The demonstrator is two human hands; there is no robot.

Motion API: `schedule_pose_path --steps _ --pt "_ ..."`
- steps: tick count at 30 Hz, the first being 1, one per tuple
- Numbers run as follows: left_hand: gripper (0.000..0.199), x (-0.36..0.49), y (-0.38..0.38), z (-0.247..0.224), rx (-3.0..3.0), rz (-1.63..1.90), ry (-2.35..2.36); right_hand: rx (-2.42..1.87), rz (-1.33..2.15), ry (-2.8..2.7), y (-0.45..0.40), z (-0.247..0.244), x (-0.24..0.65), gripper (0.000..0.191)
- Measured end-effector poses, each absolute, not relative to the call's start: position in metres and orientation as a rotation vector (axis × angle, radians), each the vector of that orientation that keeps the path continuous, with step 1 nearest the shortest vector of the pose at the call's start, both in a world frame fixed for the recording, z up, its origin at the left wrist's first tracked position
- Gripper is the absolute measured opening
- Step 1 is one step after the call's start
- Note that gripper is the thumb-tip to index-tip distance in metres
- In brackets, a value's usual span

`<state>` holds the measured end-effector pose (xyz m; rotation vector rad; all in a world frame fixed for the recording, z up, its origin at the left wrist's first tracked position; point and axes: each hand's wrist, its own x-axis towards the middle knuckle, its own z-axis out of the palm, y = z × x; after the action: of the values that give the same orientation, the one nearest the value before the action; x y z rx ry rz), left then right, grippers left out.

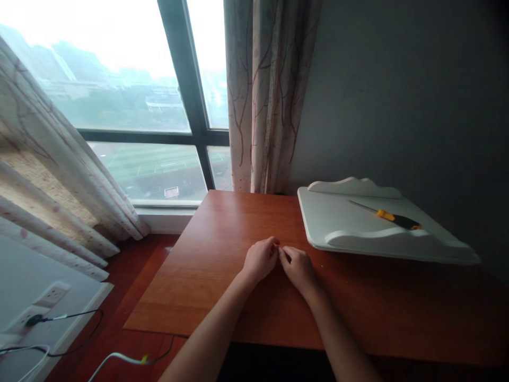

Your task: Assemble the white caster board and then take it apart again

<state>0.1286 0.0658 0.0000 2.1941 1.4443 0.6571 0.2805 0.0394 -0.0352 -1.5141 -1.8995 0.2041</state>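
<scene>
My left hand [261, 259] is closed, its fingertips pinched near the middle of the brown wooden table [222, 228]. Right beside it, my right hand [297, 267] is also closed, thumb and finger pressed together. The fingertips of both hands meet around something small; a bit of orange shows at the left fingertips, but the rest is hidden by the fingers. Tiny white specks lie on the table to the right of my right hand.
A white board with wavy raised edges [334, 212] rests at the table's right, a yellow-and-black screwdriver [387, 216] on it. Curtains [266, 95] and a window [147, 164] stand behind. Cables [119, 356] hang and run at the lower left, near a wall socket [53, 296].
</scene>
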Motion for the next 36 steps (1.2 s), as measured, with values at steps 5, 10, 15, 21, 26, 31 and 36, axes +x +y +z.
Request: schedule_pose_path --steps 5,10,15,21,26,31,36 --pt "0.025 0.1287 0.0658 -0.0006 2.196 0.665 1.443 -1.511 0.202 -1.900 0.0390 -0.0344 0.2803 0.039" --pt "0.024 0.1286 0.0663 -0.0005 2.199 0.667 1.443 -1.507 0.207 -1.897 0.0389 -0.0339 0.2800 0.038" --pt "0.024 0.1281 0.0666 -0.0008 2.200 0.668 1.440 -1.506 0.213 -1.896 0.0387 -0.0335 0.2800 0.038" --pt "0.024 0.1280 0.0652 -0.0001 2.198 0.663 1.443 -1.503 0.218 -1.898 0.0386 -0.0336 0.2801 0.038" --pt "0.025 0.1284 0.0651 0.0013 2.194 0.654 1.443 -1.506 0.219 -1.896 0.0390 -0.0349 0.2803 0.038" --pt "0.025 0.1286 0.0650 0.0024 2.187 0.648 1.448 -1.509 0.222 -1.897 0.0394 -0.0354 0.2804 0.039" --pt "0.025 0.1281 0.0649 0.0021 2.188 0.650 1.448 -1.510 0.224 -1.901 0.0391 -0.0342 0.2804 0.040"
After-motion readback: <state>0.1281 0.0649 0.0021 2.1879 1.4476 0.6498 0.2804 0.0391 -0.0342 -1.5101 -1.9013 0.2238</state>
